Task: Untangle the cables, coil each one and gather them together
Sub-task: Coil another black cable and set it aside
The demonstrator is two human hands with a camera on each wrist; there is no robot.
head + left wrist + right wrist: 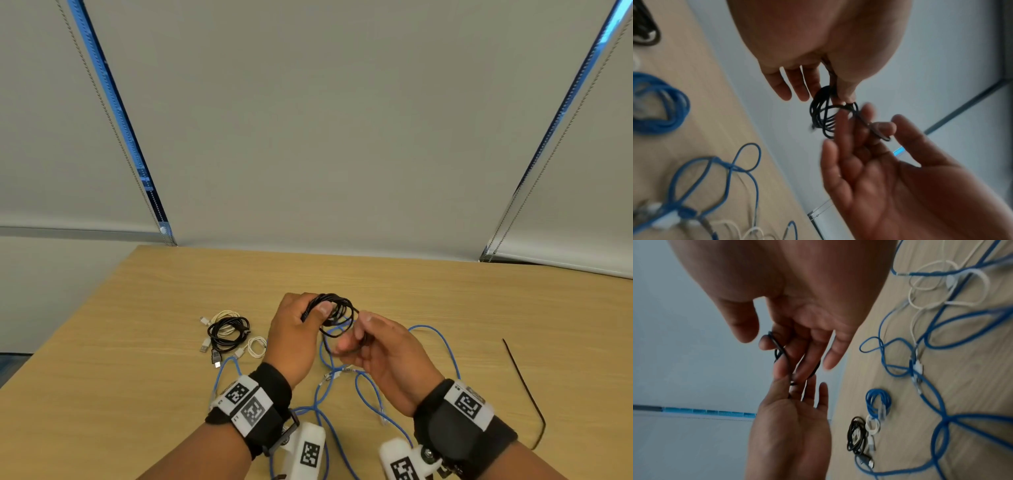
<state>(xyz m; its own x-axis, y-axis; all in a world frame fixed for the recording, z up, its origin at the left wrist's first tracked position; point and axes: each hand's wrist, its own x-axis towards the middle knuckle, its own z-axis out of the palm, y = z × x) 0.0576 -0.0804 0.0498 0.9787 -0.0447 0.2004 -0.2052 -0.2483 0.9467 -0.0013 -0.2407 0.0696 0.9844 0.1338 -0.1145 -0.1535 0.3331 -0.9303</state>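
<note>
A thin black cable (pixel 335 308), wound into a small coil, is held above the wooden table (pixel 428 308). My left hand (pixel 317 311) pinches the coil between thumb and fingers. My right hand (pixel 356 334) pinches the cable's loose end just to the right of the coil. In the left wrist view the black coil (pixel 823 116) hangs below the left thumb, and its tail runs across the right hand's fingers (pixel 885 127). Under both hands lies a long tangled blue cable (pixel 342 394) with clear plugs.
At the left of the table lie a coiled black cable (pixel 227 330), a cream coil (pixel 224 316), a small white coil (pixel 257 346) and a blue coil (pixel 877 402). A black cable tie (pixel 524 380) lies at the right. Window blinds hang behind the table's far edge.
</note>
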